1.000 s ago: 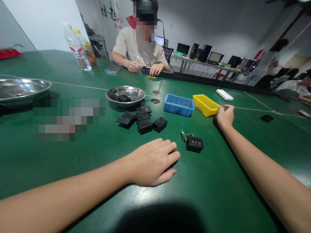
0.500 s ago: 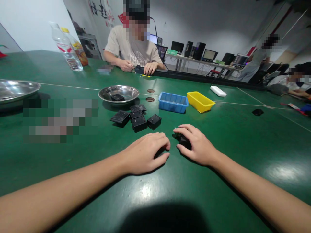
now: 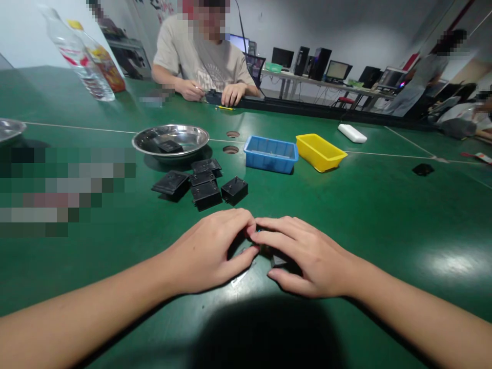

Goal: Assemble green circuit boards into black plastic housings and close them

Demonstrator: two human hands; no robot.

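Note:
Under my right hand is a small black plastic box, with my fingers and thumb bent round it near the green tabletop. A bit of green and blue shows at the box's left end, partly hidden by fingers. My left hand meets the right fingertips there, its thumb and forefinger closed at that end; what they pinch is hidden. Just beyond the left hand lie several black plastic boxes, some stacked against each other, with small prongs on them.
A steel bowl holding a black box stands behind the pile. A blue bin and a yellow bin sit farther back. Two bottles stand at the far left. Opposite, a person works with both hands.
My right hand has moved left and nearer to me with the black box. The two hands now touch at the fingertips. The view has shifted slightly.

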